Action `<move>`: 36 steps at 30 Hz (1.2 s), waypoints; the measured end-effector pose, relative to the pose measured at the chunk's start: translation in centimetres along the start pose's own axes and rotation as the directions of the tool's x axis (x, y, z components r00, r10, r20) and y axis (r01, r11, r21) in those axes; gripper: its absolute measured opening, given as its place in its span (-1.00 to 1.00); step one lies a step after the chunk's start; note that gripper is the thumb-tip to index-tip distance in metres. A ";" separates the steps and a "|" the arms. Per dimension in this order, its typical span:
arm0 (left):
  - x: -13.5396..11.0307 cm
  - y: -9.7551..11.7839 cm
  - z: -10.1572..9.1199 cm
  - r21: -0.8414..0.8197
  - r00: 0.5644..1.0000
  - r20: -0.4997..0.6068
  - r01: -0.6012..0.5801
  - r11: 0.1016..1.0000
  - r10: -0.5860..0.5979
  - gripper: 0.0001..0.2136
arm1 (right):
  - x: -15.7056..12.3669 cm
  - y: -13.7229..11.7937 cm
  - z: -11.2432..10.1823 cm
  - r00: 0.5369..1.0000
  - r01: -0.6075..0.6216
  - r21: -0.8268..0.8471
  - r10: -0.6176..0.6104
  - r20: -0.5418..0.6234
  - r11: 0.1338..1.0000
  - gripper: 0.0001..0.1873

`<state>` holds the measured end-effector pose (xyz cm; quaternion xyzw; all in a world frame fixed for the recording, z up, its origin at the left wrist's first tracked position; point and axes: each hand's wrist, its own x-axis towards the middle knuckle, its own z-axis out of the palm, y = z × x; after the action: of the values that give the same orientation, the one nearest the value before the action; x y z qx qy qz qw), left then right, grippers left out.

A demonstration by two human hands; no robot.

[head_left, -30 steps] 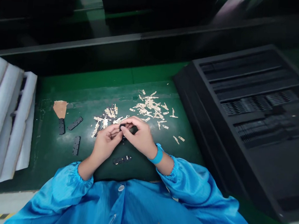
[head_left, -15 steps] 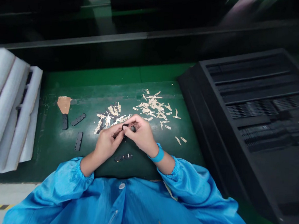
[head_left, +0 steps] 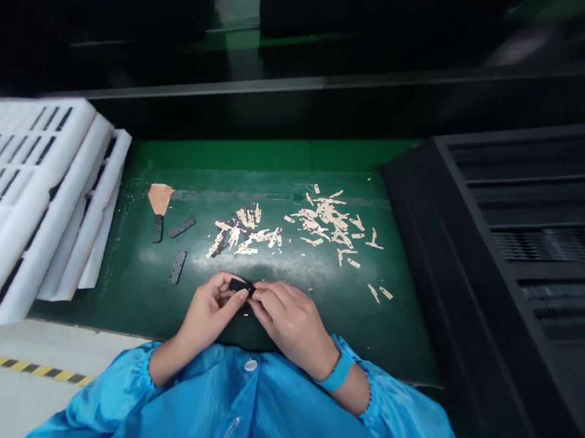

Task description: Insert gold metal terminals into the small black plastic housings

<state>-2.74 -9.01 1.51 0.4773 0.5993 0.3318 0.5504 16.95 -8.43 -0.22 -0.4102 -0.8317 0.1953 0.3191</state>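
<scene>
Between my hands is a small flat black plastic piece [head_left: 239, 285], held low over the green tabletop near my body. My left hand [head_left: 215, 305] pinches it between thumb and fingers. The fingertips of my right hand [head_left: 288, 317] close on its right end; whether they grip a second small part is hidden. Beyond my hands lies a heap of pale and black strips [head_left: 244, 230]. A larger scatter of thin cream-coloured strips [head_left: 327, 218] spreads to its right. Left of my hands sit similar black pieces [head_left: 177, 267] with small holes.
White foam trays [head_left: 80, 211] with slots are stacked at the left edge. A large black slotted tray [head_left: 453, 210] stands on the right. A tan scraper-shaped piece [head_left: 159, 200] touches a black piece at the back left of the green table [head_left: 132, 288].
Both hands have come closer to my body with the black piece, which now shows more between the fingers. The camera view has shifted left, so the table appears further right.
</scene>
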 end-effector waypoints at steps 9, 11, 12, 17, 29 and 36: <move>5.2 1.6 -2.5 0.809 0.899 0.163 -0.357 0.466 0.406 -0.87 | -1.0 0.6 -1.8 0.943 0.149 -0.092 -0.113 0.314 0.985 -0.94; 6.6 1.6 -1.5 0.864 0.899 0.178 -0.337 0.375 0.400 -0.86 | 0.0 0.6 -2.1 0.930 0.157 -0.089 -0.117 0.350 0.984 -0.89; 7.3 1.6 -1.2 0.879 0.906 0.169 -0.317 0.356 0.388 -0.87 | 0.8 0.8 -2.2 0.924 0.159 -0.074 -0.122 0.362 0.985 -0.83; 8.8 1.7 -1.2 0.883 0.939 0.166 -0.278 0.377 0.303 -0.96 | 6.1 3.4 -1.9 0.972 0.122 0.046 -0.128 0.196 0.991 -0.80; 9.0 4.1 0.0 0.338 0.965 0.073 -0.262 0.904 0.253 -0.85 | 6.7 5.9 -0.6 0.907 -0.328 0.568 0.419 -0.032 0.754 -0.88; 9.9 1.8 1.2 -0.224 0.986 0.143 0.114 0.968 -0.083 -0.63 | 6.7 6.5 -0.4 0.877 -0.367 0.576 0.478 -0.048 0.731 -0.84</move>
<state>-0.61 0.70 -0.44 0.4006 0.5416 0.3392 0.6566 17.77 0.79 -1.22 -0.4965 -0.5889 0.4527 0.4491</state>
